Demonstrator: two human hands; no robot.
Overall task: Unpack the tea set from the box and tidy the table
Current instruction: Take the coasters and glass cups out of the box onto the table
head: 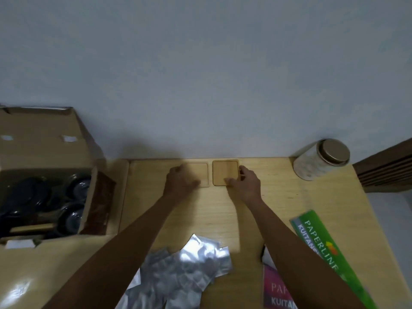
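Hands on two coasters (225,172) — side by side

Two coasters side by side at table (223,210) far edge, centre: left coaster (199,175), right coaster (225,172), small gap between. Left hand (181,182) on left one, right hand (246,184) on right one. Box (44,152) far-left corner, cups (75,197) inside. Tin (321,160) far-right corner. Foil wrapping (185,270) near edge, centre. Booklets (321,248) near-right.
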